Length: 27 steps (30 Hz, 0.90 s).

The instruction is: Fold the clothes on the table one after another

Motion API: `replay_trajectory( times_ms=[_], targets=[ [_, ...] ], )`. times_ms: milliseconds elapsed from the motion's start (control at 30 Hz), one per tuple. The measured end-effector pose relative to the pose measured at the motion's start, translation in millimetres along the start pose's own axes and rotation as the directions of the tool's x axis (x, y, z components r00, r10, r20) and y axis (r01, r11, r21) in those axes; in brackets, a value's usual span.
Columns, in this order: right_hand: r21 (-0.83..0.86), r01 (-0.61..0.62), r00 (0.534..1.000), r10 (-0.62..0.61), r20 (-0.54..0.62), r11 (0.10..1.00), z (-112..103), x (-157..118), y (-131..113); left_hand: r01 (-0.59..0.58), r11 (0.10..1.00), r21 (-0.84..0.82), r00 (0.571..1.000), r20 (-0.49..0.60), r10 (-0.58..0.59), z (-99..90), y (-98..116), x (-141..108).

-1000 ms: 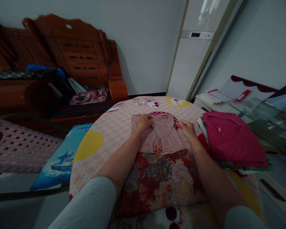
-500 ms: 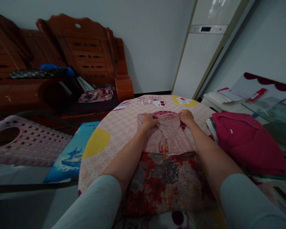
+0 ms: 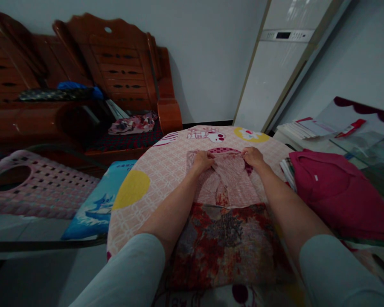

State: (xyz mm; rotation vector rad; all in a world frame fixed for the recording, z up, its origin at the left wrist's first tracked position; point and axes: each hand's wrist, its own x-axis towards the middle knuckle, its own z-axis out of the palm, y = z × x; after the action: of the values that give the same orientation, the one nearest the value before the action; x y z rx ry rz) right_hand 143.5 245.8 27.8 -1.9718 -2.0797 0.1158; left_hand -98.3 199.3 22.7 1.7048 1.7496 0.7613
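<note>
A garment [image 3: 224, 243] with a red and grey print on its near side and a pale pink inner face showing at its far part lies on a round padded surface [image 3: 166, 160]. At the garment's far left edge is my left hand [image 3: 203, 163], its fingers closed on the pink cloth. My right hand [image 3: 252, 157] pinches the far right corner of the same cloth. Between the hands the far edge runs nearly straight, and a patch of the red print peeks through a gap in the pink layer.
Folded magenta clothing [image 3: 336, 187] is stacked at the right, beside papers [image 3: 302, 128] and a glass top. On the left are a woven pink basket [image 3: 51, 183], a blue printed bag [image 3: 96, 204] and a carved wooden sofa [image 3: 115, 64]. A white air conditioner [image 3: 269, 81] stands behind.
The view has shifted slightly, so the surroundings sit a little differently in the frame. Both hands keep their hold at the garment's far edge, with hardly any movement.
</note>
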Motion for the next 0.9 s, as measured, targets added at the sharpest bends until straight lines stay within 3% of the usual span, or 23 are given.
replay_trajectory(
  times_ms=[133, 233, 400, 600, 733, 800, 900],
  targets=[
    [-0.043, -0.032, 0.996, 0.029, -0.081, 0.999, -5, 2, -10, -0.016, 0.999, 0.03, 1.0, -0.007, 0.016, -3.0, 4, -1],
    [-0.138, 0.001, 0.992, -0.018, -0.123, 0.99, -9, 4, -20, -0.036, 0.997, 0.062, 0.999, -0.03, 0.038, -7.4, 7, -3],
    [-0.258, 0.083, 0.994, -0.1, -0.052, 0.962, 1, 3, -32, -0.068, 0.975, 0.213, 0.996, -0.048, 0.08, -10.9, 6, -4],
    [-0.169, 0.006, 1.0, -0.005, 0.005, 0.986, 12, 4, -28, -0.083, 0.948, 0.308, 0.995, -0.018, 0.093, -7.2, -5, 1],
    [-0.111, -0.06, 0.995, 0.051, -0.081, 0.992, 1, -4, -33, -0.087, 0.957, 0.276, 0.995, -0.02, 0.096, -7.4, -9, 4],
    [-0.1, 0.019, 0.992, -0.031, -0.122, 0.995, 0, -16, -41, -0.087, 0.961, 0.262, 0.996, -0.011, 0.094, -8.4, -9, 4],
    [-0.048, 0.298, 0.952, -0.3, -0.054, 0.953, 12, -36, -50, -0.083, 0.963, 0.258, 0.996, 0.009, 0.083, -10.4, -9, 4]
  ],
)
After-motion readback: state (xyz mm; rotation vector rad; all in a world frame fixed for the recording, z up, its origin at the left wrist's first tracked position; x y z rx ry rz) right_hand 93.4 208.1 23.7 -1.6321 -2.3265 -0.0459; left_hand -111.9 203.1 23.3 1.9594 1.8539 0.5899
